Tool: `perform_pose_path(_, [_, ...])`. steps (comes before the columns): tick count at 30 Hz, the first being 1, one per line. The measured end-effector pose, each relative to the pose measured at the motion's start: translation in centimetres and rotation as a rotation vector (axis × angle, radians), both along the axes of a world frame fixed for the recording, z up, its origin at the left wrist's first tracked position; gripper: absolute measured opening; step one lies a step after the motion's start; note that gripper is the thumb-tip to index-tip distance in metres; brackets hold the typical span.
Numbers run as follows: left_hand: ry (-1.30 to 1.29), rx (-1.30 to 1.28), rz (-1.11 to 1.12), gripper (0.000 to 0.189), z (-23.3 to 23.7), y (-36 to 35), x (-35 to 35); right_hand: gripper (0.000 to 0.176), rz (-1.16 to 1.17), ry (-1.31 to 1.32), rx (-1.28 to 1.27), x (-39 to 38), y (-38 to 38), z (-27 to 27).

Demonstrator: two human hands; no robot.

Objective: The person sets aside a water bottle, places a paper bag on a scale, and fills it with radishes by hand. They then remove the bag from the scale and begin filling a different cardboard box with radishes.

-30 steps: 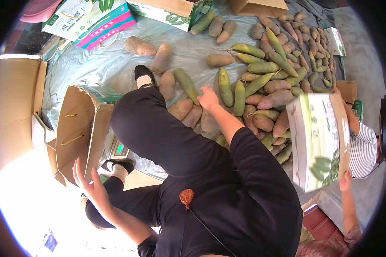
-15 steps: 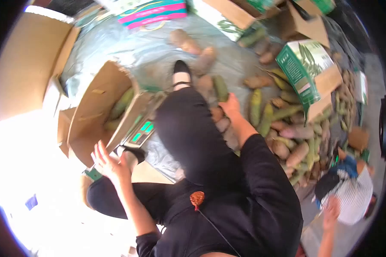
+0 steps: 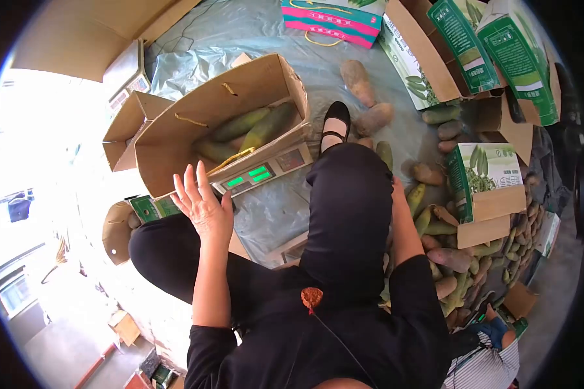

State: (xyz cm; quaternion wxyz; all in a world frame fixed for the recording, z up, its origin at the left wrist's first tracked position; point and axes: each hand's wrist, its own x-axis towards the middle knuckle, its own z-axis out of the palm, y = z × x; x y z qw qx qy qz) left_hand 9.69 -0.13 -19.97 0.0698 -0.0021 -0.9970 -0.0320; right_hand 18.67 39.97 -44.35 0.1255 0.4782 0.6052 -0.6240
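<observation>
We're holding our L hand (image 3: pixel 201 204) spread open and empty just short of the carton (image 3: pixel 175 139) on the scale (image 3: pixel 261 172), its long green fruits (image 3: pixel 253 126) lying diagonally beyond the fingertips, while our R hand (image 3: pixel 396 189) is hiding behind the knee, grip unreadable.

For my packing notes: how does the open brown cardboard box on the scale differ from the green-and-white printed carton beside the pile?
The open brown cardboard box shows its inside; the green-and-white printed carton shows its printed side. The brown box sits on the digital scale, long green vegetables inside; the printed carton stands by the pile, contents hidden. Both are cardboard.
</observation>
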Motion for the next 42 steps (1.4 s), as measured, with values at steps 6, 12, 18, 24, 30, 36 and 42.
perform_pose_path(6, [0.004,0.018,0.015,0.087,0.0,0.2,0.0,0.064,0.227,0.338,0.274,-3.4,1.2,8.3])
perform_pose_path(12, [0.038,-0.013,0.008,0.09,-0.1,-0.1,0.3,0.064,0.423,0.808,0.406,-11.0,-2.6,21.8])
perform_pose_path(18, [0.101,-0.037,-0.035,0.09,-0.8,-0.2,0.3,0.055,0.699,1.161,0.821,-17.4,-11.4,31.4])
perform_pose_path(24, [0.062,-0.06,-0.024,0.088,-0.7,0.2,0.6,0.056,0.802,1.09,0.879,-18.9,-18.4,32.1])
perform_pose_path(30, [0.125,-0.067,-0.089,0.086,-1.2,-0.1,0.8,0.039,0.356,1.051,0.558,-14.7,-11.2,24.5])
perform_pose_path(36, [0.143,-0.047,-0.122,0.084,-1.3,-0.3,0.6,0.036,0.298,0.31,0.845,-0.7,1.5,8.4])
perform_pose_path(42, [0.168,-0.038,-0.149,0.081,-2.0,-0.7,0.6,0.045,0.107,-0.436,0.779,15.0,8.5,2.4])
